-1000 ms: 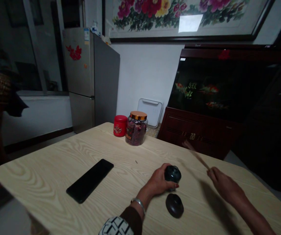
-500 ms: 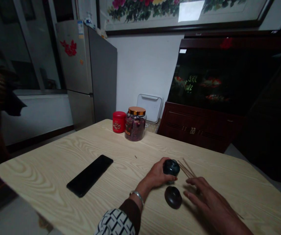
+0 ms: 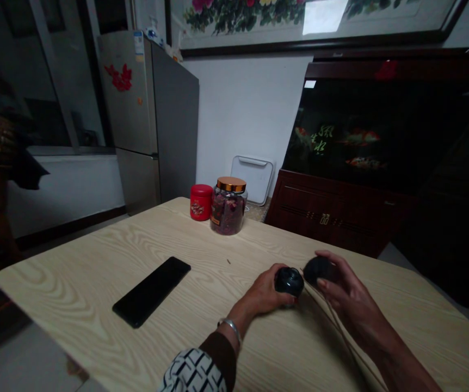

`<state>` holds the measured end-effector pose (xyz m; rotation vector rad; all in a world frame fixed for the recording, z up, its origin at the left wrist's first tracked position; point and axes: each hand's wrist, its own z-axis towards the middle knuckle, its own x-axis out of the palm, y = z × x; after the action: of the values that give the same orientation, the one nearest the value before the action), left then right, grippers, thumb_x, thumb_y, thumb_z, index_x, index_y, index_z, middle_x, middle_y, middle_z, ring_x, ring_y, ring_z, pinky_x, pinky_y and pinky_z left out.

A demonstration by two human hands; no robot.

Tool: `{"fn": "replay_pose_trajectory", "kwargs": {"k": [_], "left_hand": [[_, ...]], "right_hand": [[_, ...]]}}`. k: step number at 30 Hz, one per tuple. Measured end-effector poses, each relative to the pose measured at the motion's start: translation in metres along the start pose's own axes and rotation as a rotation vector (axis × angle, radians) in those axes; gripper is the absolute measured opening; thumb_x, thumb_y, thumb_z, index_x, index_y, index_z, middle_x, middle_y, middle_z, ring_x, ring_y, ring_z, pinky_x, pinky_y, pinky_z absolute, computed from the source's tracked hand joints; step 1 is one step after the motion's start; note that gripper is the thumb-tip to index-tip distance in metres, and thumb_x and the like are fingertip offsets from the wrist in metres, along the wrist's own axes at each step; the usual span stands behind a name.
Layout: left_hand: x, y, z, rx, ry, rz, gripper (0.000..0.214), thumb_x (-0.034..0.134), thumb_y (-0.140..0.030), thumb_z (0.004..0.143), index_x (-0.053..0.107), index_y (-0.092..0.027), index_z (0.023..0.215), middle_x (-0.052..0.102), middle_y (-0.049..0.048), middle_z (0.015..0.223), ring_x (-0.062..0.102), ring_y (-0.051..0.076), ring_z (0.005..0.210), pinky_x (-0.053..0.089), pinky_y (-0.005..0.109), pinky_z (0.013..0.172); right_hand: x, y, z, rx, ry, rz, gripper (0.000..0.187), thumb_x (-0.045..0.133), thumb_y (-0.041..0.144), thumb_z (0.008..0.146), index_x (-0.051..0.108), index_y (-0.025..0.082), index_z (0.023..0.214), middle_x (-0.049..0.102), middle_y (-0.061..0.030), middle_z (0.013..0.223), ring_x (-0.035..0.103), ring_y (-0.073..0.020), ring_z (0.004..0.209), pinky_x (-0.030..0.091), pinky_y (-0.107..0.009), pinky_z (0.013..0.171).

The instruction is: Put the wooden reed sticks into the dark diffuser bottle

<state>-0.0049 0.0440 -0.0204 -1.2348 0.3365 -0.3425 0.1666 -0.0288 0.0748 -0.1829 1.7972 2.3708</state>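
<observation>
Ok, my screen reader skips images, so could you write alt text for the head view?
A person's left hand holds a small dark pot on a wooden table, while the right hand holds its dark lid beside it. A black phone and two jars also sit there.

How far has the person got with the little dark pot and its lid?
Sticks already lie on the table. The left hand steadies the small dark pot. The right hand holds the dark lid in the air beside it. The lid is not yet on the pot.
</observation>
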Motion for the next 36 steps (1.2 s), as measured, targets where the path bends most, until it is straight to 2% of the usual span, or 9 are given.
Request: {"fn": "replay_pose_trajectory", "kwargs": {"k": [5, 9, 14, 21, 26, 29, 31, 34, 36], "left_hand": [[0.000, -0.002, 0.000, -0.016, -0.009, 0.010, 0.073, 0.087, -0.027, 0.057, 0.057, -0.018, 0.123, 0.065, 0.0066, 0.109, 0.059, 0.023, 0.098, 0.045, 0.029, 0.084], [0.000, 0.003, 0.002, -0.006, 0.004, -0.027, 0.072, 0.087, -0.027, 0.057, 0.058, -0.017, 0.122, 0.065, 0.0074, 0.108, 0.058, 0.023, 0.098, 0.046, 0.029, 0.082], [0.000, 0.006, 0.003, 0.005, -0.006, -0.030, 0.076, 0.088, -0.024, 0.056, 0.057, -0.018, 0.125, 0.065, 0.0075, 0.112, 0.058, 0.025, 0.102, 0.046, 0.031, 0.086], [-0.001, -0.001, 0.001, -0.009, 0.009, -0.044, 0.074, 0.087, -0.025, 0.057, 0.058, -0.017, 0.124, 0.066, 0.0073, 0.111, 0.059, 0.025, 0.101, 0.046, 0.030, 0.084], [0.000, 0.000, 0.001, -0.007, 0.014, -0.095, 0.074, 0.086, -0.020, 0.056, 0.058, -0.017, 0.124, 0.067, 0.0069, 0.109, 0.060, 0.024, 0.099, 0.047, 0.029, 0.082], [0.000, 0.002, 0.002, 0.002, 0.015, -0.089, 0.077, 0.086, -0.019, 0.055, 0.057, -0.017, 0.126, 0.067, 0.0076, 0.112, 0.060, 0.025, 0.100, 0.047, 0.030, 0.083], [0.000, 0.003, 0.002, 0.005, 0.009, -0.062, 0.079, 0.087, -0.022, 0.055, 0.057, -0.018, 0.127, 0.067, 0.0081, 0.113, 0.060, 0.025, 0.101, 0.046, 0.030, 0.084], [-0.001, 0.005, 0.002, 0.004, -0.005, -0.051, 0.081, 0.088, -0.024, 0.055, 0.056, -0.018, 0.128, 0.066, 0.0087, 0.114, 0.059, 0.026, 0.104, 0.045, 0.031, 0.087], [-0.001, 0.006, 0.003, -0.002, -0.006, -0.053, 0.082, 0.089, -0.026, 0.054, 0.056, -0.017, 0.129, 0.066, 0.0093, 0.116, 0.059, 0.026, 0.105, 0.045, 0.032, 0.089]], "right_hand": [[0.018, -0.026, 0.040, -0.051, -0.209, 0.159, 0.051, 0.079, 0.045, 0.070, 0.052, 0.026, 0.108, 0.066, -0.0049, 0.106, 0.064, -0.0245, 0.103, 0.049, -0.039, 0.094], [0.020, -0.049, 0.043, -0.064, -0.178, 0.093, 0.045, 0.080, 0.046, 0.069, 0.053, 0.024, 0.096, 0.064, -0.0064, 0.114, 0.063, -0.0260, 0.107, 0.050, -0.039, 0.094], [0.014, -0.047, 0.036, -0.077, -0.073, -0.032, 0.041, 0.078, 0.047, 0.070, 0.052, 0.024, 0.092, 0.064, -0.0072, 0.111, 0.064, -0.0269, 0.105, 0.052, -0.039, 0.090], [0.005, -0.030, 0.039, -0.139, 0.081, -0.414, 0.050, 0.066, 0.046, 0.080, 0.054, 0.026, 0.125, 0.062, -0.0088, 0.124, 0.059, -0.0288, 0.115, 0.045, -0.045, 0.100], [0.003, -0.020, 0.041, -0.160, 0.111, -0.753, 0.054, 0.066, 0.053, 0.077, 0.061, 0.025, 0.123, 0.062, -0.0114, 0.124, 0.058, -0.0328, 0.115, 0.042, -0.049, 0.101], [0.002, -0.019, 0.041, -0.111, 0.117, -0.704, 0.078, 0.068, 0.060, 0.072, 0.049, 0.023, 0.138, 0.053, -0.0147, 0.139, 0.050, -0.0345, 0.127, 0.040, -0.050, 0.105], [0.000, -0.017, 0.040, -0.068, 0.151, -0.553, 0.085, 0.060, 0.062, 0.078, 0.032, 0.024, 0.149, 0.047, -0.0147, 0.147, 0.046, -0.0309, 0.133, 0.040, -0.046, 0.106], [-0.004, -0.007, 0.037, 0.000, 0.129, -0.528, 0.077, 0.044, 0.063, 0.088, 0.025, 0.025, 0.152, 0.065, -0.0136, 0.126, 0.059, -0.0281, 0.120, 0.044, -0.043, 0.100], [-0.008, 0.004, 0.033, 0.057, -0.016, -0.711, 0.075, 0.037, 0.066, 0.089, 0.032, 0.022, 0.149, 0.074, -0.0108, 0.095, 0.069, -0.0313, 0.096, 0.048, -0.047, 0.089]]}}
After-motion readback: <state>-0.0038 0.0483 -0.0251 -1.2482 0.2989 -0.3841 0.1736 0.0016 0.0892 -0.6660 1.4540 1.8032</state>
